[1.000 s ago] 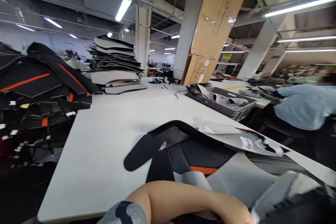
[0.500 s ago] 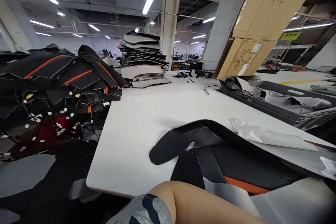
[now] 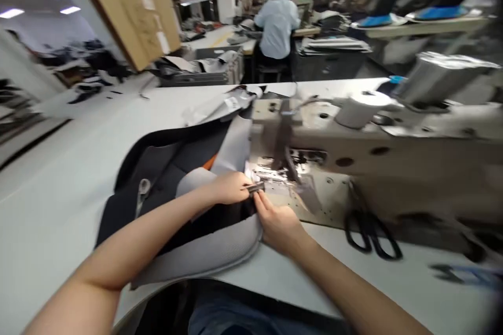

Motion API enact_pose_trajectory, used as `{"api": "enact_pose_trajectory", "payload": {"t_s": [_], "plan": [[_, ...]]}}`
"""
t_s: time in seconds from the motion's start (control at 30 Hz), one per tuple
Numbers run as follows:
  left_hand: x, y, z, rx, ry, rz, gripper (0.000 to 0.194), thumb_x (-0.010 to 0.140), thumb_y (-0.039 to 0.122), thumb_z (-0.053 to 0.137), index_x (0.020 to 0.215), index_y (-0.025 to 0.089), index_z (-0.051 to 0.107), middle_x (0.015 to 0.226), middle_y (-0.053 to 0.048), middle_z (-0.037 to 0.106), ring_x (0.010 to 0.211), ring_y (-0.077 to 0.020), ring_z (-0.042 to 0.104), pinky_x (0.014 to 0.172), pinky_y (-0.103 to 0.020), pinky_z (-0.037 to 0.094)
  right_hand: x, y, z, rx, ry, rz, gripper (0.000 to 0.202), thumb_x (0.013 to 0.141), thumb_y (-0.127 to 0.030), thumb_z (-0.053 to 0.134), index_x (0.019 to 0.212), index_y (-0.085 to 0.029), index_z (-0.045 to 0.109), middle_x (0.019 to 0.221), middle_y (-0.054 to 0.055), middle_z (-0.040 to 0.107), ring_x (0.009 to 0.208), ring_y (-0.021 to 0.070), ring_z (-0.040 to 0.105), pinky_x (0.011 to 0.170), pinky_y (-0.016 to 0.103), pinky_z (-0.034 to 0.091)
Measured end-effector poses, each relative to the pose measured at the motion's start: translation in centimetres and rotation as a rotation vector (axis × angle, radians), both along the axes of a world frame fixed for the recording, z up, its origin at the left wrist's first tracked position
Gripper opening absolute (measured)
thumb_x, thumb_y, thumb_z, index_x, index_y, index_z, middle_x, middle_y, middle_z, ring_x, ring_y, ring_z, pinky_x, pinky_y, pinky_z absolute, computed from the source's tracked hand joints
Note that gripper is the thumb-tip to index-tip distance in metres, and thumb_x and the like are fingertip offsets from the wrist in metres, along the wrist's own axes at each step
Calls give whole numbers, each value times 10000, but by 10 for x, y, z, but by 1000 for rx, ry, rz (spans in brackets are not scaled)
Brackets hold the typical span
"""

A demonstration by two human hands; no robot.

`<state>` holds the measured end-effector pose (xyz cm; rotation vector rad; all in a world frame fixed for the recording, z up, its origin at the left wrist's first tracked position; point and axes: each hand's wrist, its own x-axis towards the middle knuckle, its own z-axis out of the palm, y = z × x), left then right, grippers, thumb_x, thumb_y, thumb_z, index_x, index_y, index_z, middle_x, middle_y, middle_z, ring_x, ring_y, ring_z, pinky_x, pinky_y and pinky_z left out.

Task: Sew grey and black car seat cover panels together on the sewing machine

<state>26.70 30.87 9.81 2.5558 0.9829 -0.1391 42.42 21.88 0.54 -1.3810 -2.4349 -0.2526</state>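
Observation:
A black, grey and orange fabric cover (image 3: 165,178) lies on the white table (image 3: 58,167) in front of a sewing machine (image 3: 373,146). My left hand (image 3: 230,188) pinches the edge of the fabric beside the machine's needle area (image 3: 275,175). My right hand (image 3: 277,222) rests on the machine bed just to the right, with its fingertips meeting the left hand's at the same fabric edge. Both hands hold the edge at the presser foot; the exact grip is blurred.
Black scissors (image 3: 371,235) lie on the table right of my right hand. A grey thread cone (image 3: 436,76) stands on the machine. A person in a light blue shirt (image 3: 277,23) sits at a far table. Cardboard boxes (image 3: 129,10) lean at the back left.
The view has swung right and down from the far fabric stacks to the sewing machine. Both my hands are now in view, gripping the fabric edge at the needle.

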Motion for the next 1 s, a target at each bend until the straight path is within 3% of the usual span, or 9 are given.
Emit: {"api": "enact_pose_trajectory", "payload": {"t_s": [0.13,0.23,0.37,0.5,0.67,0.77,0.87,0.93,1.0], "plan": [[9,-4,4,88,82,32,282,844,168,387,690,169,623,782,-35,662,721,-169,578,612,-253,387,-2,0,15,-220,-174,-43,687,702,-187,485,1345,48,432,1366,284,436,812,268,664,475,312,465],[17,-11,5,137,146,39,302,867,174,371,681,168,608,797,-38,659,759,-173,582,653,-259,400,-1,-2,17,-213,-155,-40,636,736,-157,474,1335,56,441,1350,287,451,813,268,664,450,298,457],[23,-12,2,142,159,28,286,864,149,373,713,176,615,847,-31,664,809,-172,589,709,-261,430,-1,1,12,-170,-138,-79,550,782,-81,409,1313,48,467,1294,290,508,670,221,649,440,285,447],[29,-7,-3,165,128,72,279,848,124,386,712,180,623,793,-27,655,787,-168,589,741,-259,448,-1,7,6,-77,-92,-113,493,815,-38,352,1281,22,505,1280,262,536,644,197,633,556,307,496],[32,1,-11,159,92,118,293,870,145,378,731,163,635,761,-30,648,736,-158,573,737,-258,443,2,10,7,-100,-12,-113,516,786,-60,393,1287,26,480,1276,271,534,730,229,639,673,354,516],[27,-2,-5,158,133,60,290,862,126,374,841,156,662,880,-48,656,840,-181,573,787,-277,440,11,6,15,-135,26,-27,592,757,-173,475,1314,28,448,1305,276,502,808,257,640,715,365,515],[19,-11,8,375,298,-37,293,818,120,430,988,193,657,1024,-98,617,989,-268,535,850,-371,423,17,1,21,-207,46,17,605,749,-276,516,1300,-26,485,1327,252,489,808,251,642,691,344,512],[16,-16,16,509,425,-60,294,820,133,442,1015,208,649,1006,-116,601,979,-290,528,827,-390,420,15,0,21,-244,10,3,623,748,-307,539,1301,-25,487,1340,271,469,773,248,644,628,335,505],[17,-19,20,503,483,-47,294,845,115,397,993,189,639,945,-101,606,893,-251,549,757,-335,423,8,0,18,-249,-47,5,662,754,-329,566,1306,22,469,1325,322,456,727,248,641,553,325,486]]}}
